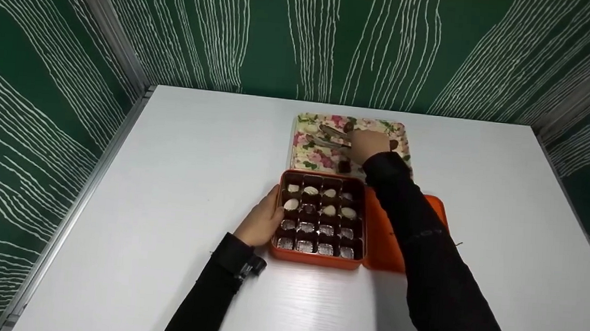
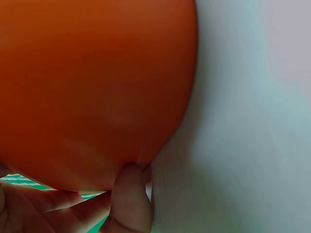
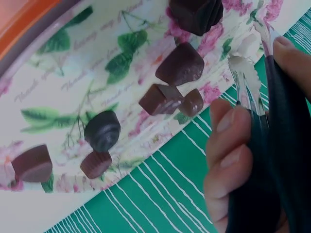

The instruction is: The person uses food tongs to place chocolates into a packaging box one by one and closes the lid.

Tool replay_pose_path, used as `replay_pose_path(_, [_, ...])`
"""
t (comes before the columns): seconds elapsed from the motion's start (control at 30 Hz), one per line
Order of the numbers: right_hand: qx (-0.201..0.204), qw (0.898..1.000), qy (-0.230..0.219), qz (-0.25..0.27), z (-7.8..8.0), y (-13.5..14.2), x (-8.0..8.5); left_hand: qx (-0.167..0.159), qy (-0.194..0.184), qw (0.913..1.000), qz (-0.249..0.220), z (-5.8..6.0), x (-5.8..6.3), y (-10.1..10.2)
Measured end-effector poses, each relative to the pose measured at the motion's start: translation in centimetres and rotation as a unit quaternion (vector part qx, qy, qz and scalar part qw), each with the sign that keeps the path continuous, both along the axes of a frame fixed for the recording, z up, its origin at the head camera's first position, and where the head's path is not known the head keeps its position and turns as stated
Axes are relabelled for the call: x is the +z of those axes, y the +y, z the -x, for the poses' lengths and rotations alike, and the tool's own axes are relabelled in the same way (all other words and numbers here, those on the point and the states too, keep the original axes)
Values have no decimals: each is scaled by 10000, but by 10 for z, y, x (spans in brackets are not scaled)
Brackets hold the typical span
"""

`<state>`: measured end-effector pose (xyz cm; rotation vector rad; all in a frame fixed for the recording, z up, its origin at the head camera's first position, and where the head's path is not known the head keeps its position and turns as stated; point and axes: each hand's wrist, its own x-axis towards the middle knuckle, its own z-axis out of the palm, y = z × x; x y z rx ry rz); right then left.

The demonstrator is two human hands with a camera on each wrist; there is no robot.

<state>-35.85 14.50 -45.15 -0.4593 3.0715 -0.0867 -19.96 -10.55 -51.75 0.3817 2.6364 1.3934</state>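
Note:
In my right hand (image 1: 369,146) are tongs (image 3: 274,121) with dark handles and metal tips. The tips stand apart over the floral tray (image 1: 311,159), beside a white chocolate (image 3: 249,46). Several dark chocolates (image 3: 181,64) lie across the tray in the right wrist view. My left hand (image 1: 261,220) rests along the left side of the orange box (image 1: 314,259), its fingers against the outer wall (image 2: 97,97). Inside the box is a brown divided insert; white chocolates (image 1: 328,210) and a few dark ones fill the two far rows. The two near rows hold only shiny clear cups (image 1: 325,248).
An orange tray or lid (image 1: 386,234) lies right of the box, partly hidden under my right sleeve (image 1: 434,248). The white table (image 1: 180,178) ends at a green wall (image 1: 266,54) with white lines. Box and floral tray stand close together.

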Motion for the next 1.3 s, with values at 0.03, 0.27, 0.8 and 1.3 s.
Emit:
replay_pose_path(0.03, [-37, 10000, -34, 17, 1, -1, -1, -10, -1, 10000, -22, 0, 0, 0])
replay_pose_path(0.27, [-143, 9996, -149, 185, 10, -12, -8, -140, 217, 9997, -10, 1, 1, -2])
replay_pose_path(0.8, [205, 9996, -32, 210, -8, 6, 3, -33, 45, 10000, 9, 2, 0, -1])
replay_pose_path(1.3, [1154, 9900, 427, 690, -43, 41, 29, -82, 53, 9999, 29, 2, -1, -2])
